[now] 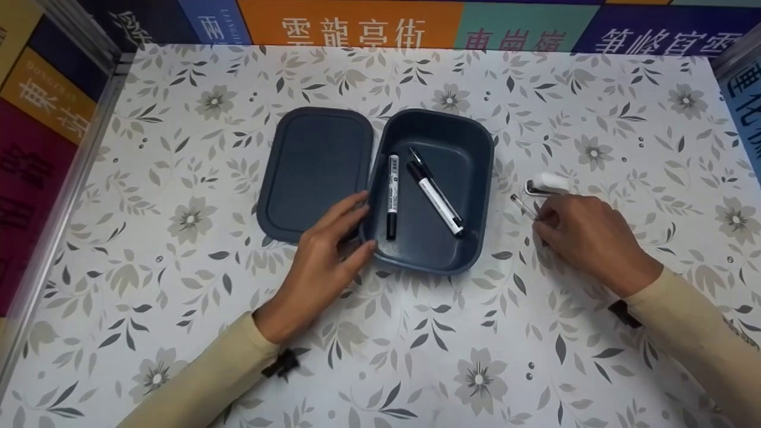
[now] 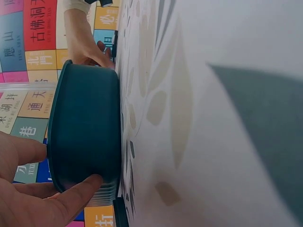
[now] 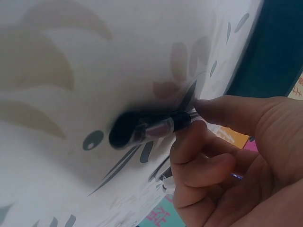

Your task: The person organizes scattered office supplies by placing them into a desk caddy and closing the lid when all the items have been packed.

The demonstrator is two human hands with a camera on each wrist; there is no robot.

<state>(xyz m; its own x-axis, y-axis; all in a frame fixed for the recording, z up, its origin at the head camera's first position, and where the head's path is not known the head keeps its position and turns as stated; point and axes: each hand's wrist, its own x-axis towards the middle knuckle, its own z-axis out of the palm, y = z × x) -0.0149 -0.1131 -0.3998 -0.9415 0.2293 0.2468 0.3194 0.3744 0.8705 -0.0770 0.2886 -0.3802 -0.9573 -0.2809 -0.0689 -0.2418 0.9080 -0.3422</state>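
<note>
In the head view, a dark blue open box (image 1: 484, 190) holds a white marker with a black end (image 1: 393, 190), a second black-and-white marker (image 1: 439, 202) and a slim black pen (image 1: 420, 159). My left hand (image 1: 324, 258) rests against the box's left side and near corner, fingers fairly straight. The left wrist view shows those fingertips on the rim and outer wall of the box (image 2: 87, 123). Right of the box, my right hand (image 1: 585, 235) pinches a clear-barrelled pen (image 3: 158, 130) with black parts between thumb and fingers, low over the table.
A matching flat lid (image 1: 318, 172) lies left of the box. Just beyond my right hand stands a small white object that looks like a stapler (image 1: 550, 182). The table (image 1: 386, 368) wears a floral cover, with colourful lettered panels (image 1: 351, 24) along its far edge.
</note>
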